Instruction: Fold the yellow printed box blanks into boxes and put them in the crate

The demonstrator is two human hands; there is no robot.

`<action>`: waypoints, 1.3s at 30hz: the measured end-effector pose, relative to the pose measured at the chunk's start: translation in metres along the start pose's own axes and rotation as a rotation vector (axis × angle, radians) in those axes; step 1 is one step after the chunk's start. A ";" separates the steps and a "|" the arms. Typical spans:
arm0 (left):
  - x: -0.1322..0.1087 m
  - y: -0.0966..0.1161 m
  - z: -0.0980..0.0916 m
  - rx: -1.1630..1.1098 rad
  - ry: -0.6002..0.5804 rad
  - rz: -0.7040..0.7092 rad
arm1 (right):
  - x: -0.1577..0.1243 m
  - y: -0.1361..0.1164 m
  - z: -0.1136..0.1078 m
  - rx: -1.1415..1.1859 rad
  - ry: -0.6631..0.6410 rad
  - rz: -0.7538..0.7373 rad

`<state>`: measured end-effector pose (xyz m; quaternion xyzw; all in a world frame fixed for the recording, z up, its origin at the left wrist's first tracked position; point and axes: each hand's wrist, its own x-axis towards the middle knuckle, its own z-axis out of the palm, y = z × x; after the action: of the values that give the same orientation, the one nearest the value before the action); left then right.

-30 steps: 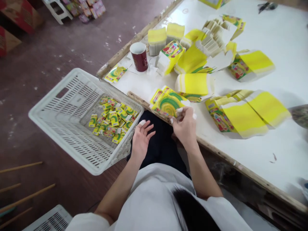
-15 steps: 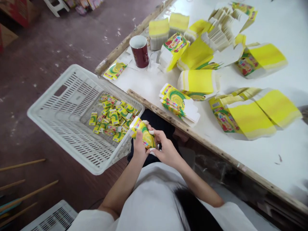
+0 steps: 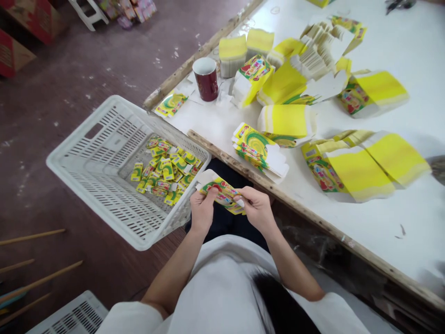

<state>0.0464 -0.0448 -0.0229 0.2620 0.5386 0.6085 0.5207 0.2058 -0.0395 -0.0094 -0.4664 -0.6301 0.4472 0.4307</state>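
Note:
Above my lap, between the basket and the table edge, I hold a small yellow printed carton [image 3: 224, 191] with a white flap at its left end. My left hand [image 3: 202, 211] is closed on the left part, thumb on the printed face. At the opposite end my right hand [image 3: 257, 208] pinches the carton with thumb and fingers. Just left of my hands, a white plastic basket [image 3: 104, 204] holds many small yellow boxes [image 3: 167, 169]. A fanned pile of flat cartons [image 3: 255, 146] lies near the table edge, beyond my hands.
On the white table [image 3: 358, 232] stand a dark red mug [image 3: 207, 83], bundles of flat yellow cartons [image 3: 361, 169] and a loose carton [image 3: 171, 104]. A wooden strip [image 3: 313, 215] edges the table. Thin sticks [image 3: 41, 280] and another basket [image 3: 74, 317] are at lower left.
The carton has turned, so a different printed side with red fruit faces up. My right hand has moved right to its far end, and my hands are farther apart.

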 end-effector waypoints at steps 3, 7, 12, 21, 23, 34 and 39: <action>0.009 0.019 -0.011 -0.060 -0.116 0.011 | 0.001 -0.004 -0.017 -0.169 0.044 -0.126; 0.015 0.048 -0.029 0.180 -0.379 0.062 | -0.002 -0.007 -0.029 -0.441 -0.044 -0.310; 0.001 0.050 -0.016 0.778 -0.642 0.075 | -0.010 -0.006 -0.012 -0.413 0.093 -0.368; -0.019 0.021 0.004 0.950 -0.636 0.463 | -0.007 0.003 -0.001 0.530 -0.092 0.380; -0.020 0.019 0.001 0.938 -0.644 0.532 | -0.007 0.004 -0.001 0.542 -0.123 0.356; -0.012 0.019 -0.005 1.038 -0.364 0.591 | -0.018 0.005 -0.002 -0.068 0.118 -0.124; -0.009 0.036 -0.012 1.021 -0.464 0.601 | -0.010 0.008 -0.019 -0.192 -0.056 -0.176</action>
<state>0.0262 -0.0534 0.0089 0.7420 0.5370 0.3217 0.2399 0.2274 -0.0447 -0.0142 -0.4357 -0.7203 0.3581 0.4038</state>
